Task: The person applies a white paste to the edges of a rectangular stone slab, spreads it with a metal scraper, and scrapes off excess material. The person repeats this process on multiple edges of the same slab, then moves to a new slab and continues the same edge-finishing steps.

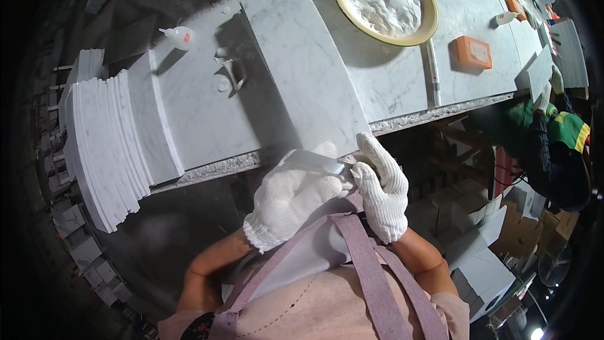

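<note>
Both hands wear white knitted gloves and meet in front of my apron, at the table's near edge. My left hand (289, 189) is closed around a flat, pale grey piece (314, 162) that looks like a scraper blade. At the right end of that piece, my right hand (382, 186) has its fingers bent, with the thumb against it; its grip is partly hidden. Just beyond the gloves lies a long white marble-patterned slab (308, 63), tilted with its left edge raised off the tabletop.
White tiles (104, 145) stand stacked at the left. A squeeze bottle (179, 38), a yellow basin (433, 19) of white paste, a slim white tube (433, 72) and an orange block (474, 53) are on the table. A co-worker (560, 138) handles a panel at the right.
</note>
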Demonstrator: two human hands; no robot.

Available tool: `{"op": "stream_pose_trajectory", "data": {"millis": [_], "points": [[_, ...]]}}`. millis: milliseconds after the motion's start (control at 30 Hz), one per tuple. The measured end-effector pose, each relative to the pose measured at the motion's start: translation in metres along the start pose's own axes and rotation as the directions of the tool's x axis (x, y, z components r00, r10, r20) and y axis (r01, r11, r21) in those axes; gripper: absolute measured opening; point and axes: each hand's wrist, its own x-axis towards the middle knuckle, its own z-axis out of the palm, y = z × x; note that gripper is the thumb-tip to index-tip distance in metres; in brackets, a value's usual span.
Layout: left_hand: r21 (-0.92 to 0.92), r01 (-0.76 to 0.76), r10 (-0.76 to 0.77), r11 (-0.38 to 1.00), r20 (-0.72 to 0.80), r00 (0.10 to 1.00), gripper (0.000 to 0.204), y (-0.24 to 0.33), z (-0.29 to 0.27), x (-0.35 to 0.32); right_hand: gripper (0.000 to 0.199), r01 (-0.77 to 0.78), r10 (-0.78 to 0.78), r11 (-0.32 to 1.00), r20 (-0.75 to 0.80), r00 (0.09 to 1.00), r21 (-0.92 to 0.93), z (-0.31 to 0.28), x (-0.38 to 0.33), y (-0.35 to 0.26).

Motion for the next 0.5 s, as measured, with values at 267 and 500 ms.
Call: {"op": "stream_pose_trajectory", "data": {"millis": [267, 500], "points": [[-0.337, -0.157, 0.125, 0.928, -0.115, 0.986, 0.074, -0.026, -0.014, 0.0, 0.048, 0.009, 0.005, 0.982, -0.07, 0.998, 0.188, 0.003, 0.005, 0.0], [0.061, -0.251, 0.254, 0.966, -0.039, 0.966, 0.062, -0.022, -0.01, 0.006, 0.05, -0.039, 0.047, 0.994, -0.082, 0.996, 0.103, 0.007, 0.008, -0.012]]}}
